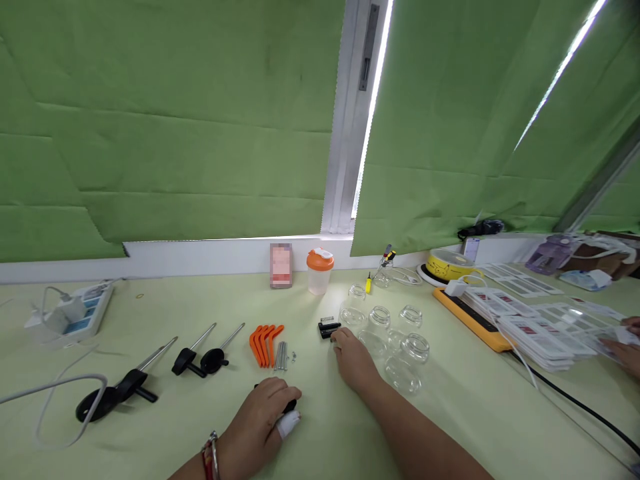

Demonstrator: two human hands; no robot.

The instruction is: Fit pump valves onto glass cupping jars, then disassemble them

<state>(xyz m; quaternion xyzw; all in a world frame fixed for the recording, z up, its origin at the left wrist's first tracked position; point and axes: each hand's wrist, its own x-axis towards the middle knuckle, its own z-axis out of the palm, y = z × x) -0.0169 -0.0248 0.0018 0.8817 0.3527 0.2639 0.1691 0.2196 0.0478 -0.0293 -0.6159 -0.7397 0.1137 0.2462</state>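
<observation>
My left hand [263,417] is closed over a black piece [290,406], mostly hidden under the fingers; a white wrap [288,424] covers its thumb. My right hand [354,359] reaches forward, its fingers drawn together at the edge of several small black parts [329,329]. Small springs [327,319] lie just behind those parts. Left of them are orange bent pieces [261,345], a row of metal pins [281,356] and tiny metal bits [294,357]. Clear glass-like jars [379,330] stand beside my right hand.
Black-handled metal rods [133,385] lie to the left, near a power strip [90,313] and a white cable [95,377]. An orange-lidded cup [319,272] stands at the back. On the right are an orange-edged power strip [473,323], stacked cards [540,340] and another person's hand [623,353].
</observation>
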